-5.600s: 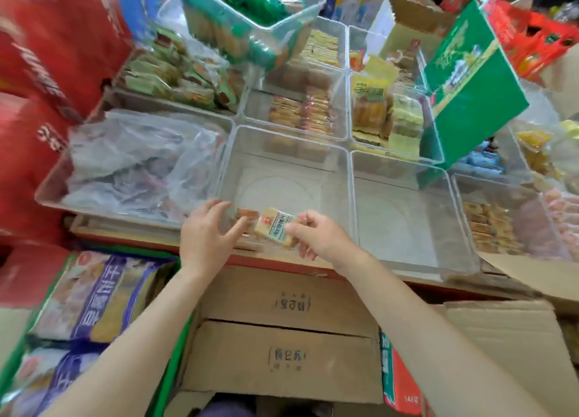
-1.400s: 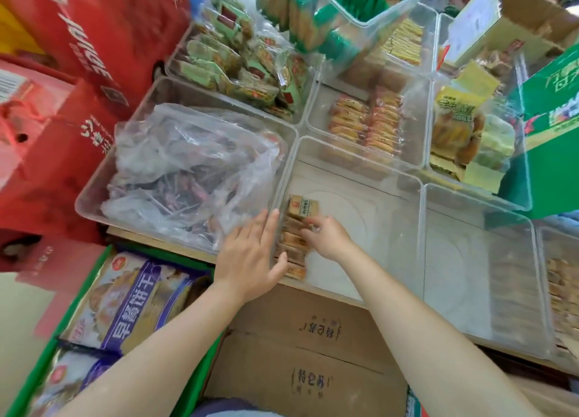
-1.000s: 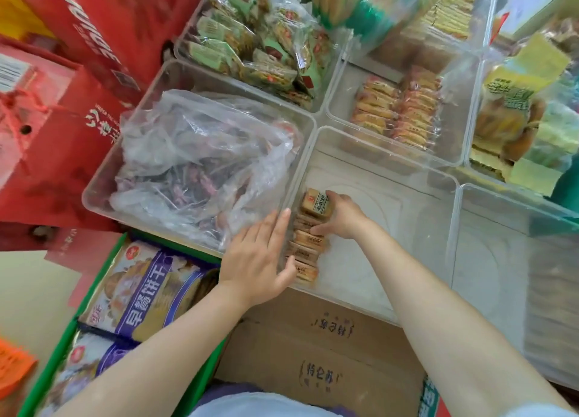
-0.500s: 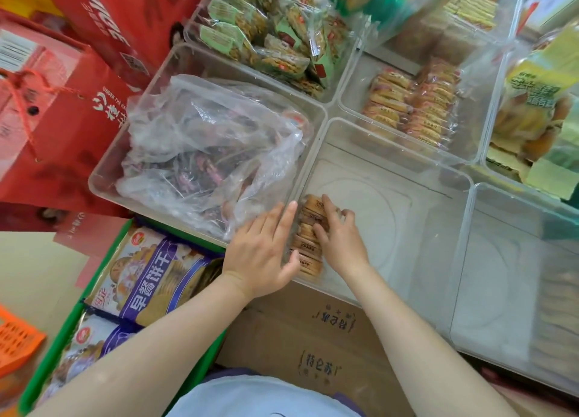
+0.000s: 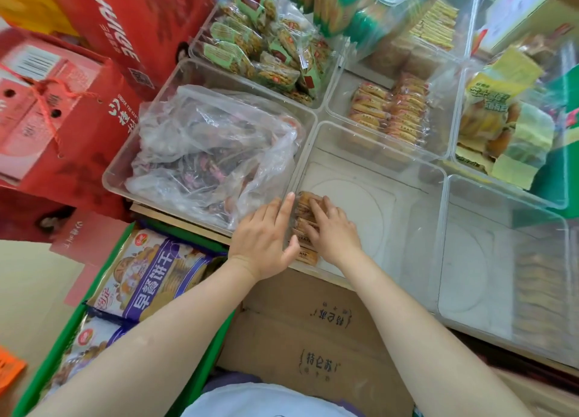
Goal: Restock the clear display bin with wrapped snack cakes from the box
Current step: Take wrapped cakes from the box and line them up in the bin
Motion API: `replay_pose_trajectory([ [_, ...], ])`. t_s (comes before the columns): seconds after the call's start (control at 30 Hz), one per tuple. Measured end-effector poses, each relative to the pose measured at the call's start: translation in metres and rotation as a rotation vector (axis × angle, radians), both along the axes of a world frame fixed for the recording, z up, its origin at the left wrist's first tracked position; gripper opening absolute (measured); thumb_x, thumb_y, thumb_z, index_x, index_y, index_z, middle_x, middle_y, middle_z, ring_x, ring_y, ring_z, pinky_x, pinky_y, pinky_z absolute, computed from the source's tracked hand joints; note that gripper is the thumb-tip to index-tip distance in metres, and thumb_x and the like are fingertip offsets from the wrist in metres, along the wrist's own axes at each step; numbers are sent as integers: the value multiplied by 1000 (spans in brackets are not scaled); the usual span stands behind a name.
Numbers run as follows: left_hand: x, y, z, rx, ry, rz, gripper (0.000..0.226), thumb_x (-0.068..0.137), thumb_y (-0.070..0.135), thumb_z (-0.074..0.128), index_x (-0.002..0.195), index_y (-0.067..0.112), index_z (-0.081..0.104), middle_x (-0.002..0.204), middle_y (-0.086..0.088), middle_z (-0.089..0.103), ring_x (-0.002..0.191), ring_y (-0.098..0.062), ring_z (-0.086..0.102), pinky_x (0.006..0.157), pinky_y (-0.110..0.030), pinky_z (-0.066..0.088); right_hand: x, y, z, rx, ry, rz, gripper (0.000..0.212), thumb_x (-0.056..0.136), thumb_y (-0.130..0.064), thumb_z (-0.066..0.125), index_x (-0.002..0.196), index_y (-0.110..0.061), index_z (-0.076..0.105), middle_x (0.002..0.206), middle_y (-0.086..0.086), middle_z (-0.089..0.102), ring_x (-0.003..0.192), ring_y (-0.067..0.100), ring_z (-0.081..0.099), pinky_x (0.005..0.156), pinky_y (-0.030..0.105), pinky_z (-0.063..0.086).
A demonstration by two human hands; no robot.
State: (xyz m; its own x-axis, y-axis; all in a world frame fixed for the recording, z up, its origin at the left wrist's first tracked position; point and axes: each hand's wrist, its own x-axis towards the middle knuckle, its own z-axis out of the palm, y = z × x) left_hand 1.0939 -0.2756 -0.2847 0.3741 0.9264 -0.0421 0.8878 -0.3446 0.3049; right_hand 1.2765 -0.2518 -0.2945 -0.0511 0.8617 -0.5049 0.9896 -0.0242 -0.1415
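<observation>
- Head view: the clear display bin (image 5: 407, 216) holds one short row of wrapped snack cakes (image 5: 305, 225) against its left wall; the remaining floor is bare, so restocking looks barely begun.
- The left hand (image 5: 266, 238) lies flat, fingers straight, outside that wall.
- The right hand (image 5: 333, 228) presses the row with extended fingers, pinching nothing.
- The cardboard box (image 5: 313, 332) sits below the bin, flaps closed.
- Left of the bin: a bin with a plastic bag (image 5: 206, 153), red cartons (image 5: 62, 109).

Bin floor (image 5: 391, 216) bare beside cakes (image 5: 305, 202)
</observation>
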Motion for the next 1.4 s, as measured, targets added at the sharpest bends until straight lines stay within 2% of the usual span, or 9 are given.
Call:
replay_pose_trajectory([
  [0.17,-1,-2,1,-69,-1,22,79,93,49,32,160,9,25,143,-16,54,125,-31,57,100,-43,48,12,-34,30,56,133,-115,54,105,-41,42,156,-29,31,165,2,22,149,24,22,118,45,23],
  [0.27,1,-2,7,-154,41,68,75,100,47,32,164,19,4,165,-17,23,150,-33,27,119,-47,27,23,-73,54,133,217,-228,44,105,-34,44,147,-25,47,157,5,33,146,20,27,118,42,23],
  [0.37,17,-25,22,-128,11,131,74,101,39,44,162,11,13,168,-20,3,156,-36,3,127,-51,6,40,-128,81,204,302,-348,32,104,-28,47,133,-21,59,140,0,44,137,17,38,115,41,31],
  [0.53,104,-113,66,-260,-320,-109,50,96,27,61,142,9,52,160,-18,32,147,-34,29,118,-45,27,98,-215,129,466,307,-521,19,99,-18,56,108,-14,71,110,-4,51,107,18,56,97,38,46],
  [0.73,217,-218,117,-486,-301,-532,34,103,33,49,132,21,62,135,4,55,126,-17,50,102,-33,41,186,-317,186,882,200,-680,21,90,-14,55,97,-11,75,105,4,59,103,11,54,92,18,37],
  [0.9,314,-307,147,-625,-503,-441,32,101,33,58,132,27,59,129,5,61,107,-9,58,77,-18,51,277,-409,208,1004,158,-736,20,93,-12,55,101,-10,73,107,0,56,103,17,56,95,24,43],
  [1.0,369,-363,152,-723,-622,-317,72,94,48,66,154,32,30,149,7,40,119,-7,52,79,-5,46,331,-461,206,815,152,-785,20,100,-19,52,112,-16,69,112,-2,54,104,13,53,92,25,44],
  [1.1,409,-396,144,-702,-660,-185,97,87,50,73,161,33,12,164,9,22,148,-15,29,117,-38,35,383,-494,195,391,170,-798,27,104,-32,48,126,-24,60,122,-3,53,103,12,53,83,24,45],
  [1.4,429,-419,134,-696,-729,-7,79,74,34,53,151,39,33,145,13,46,136,-12,41,116,-53,37,460,-461,112,-296,-46,-597,61,101,-15,45,158,-20,27,160,16,29,132,36,47,104,46,48],
])
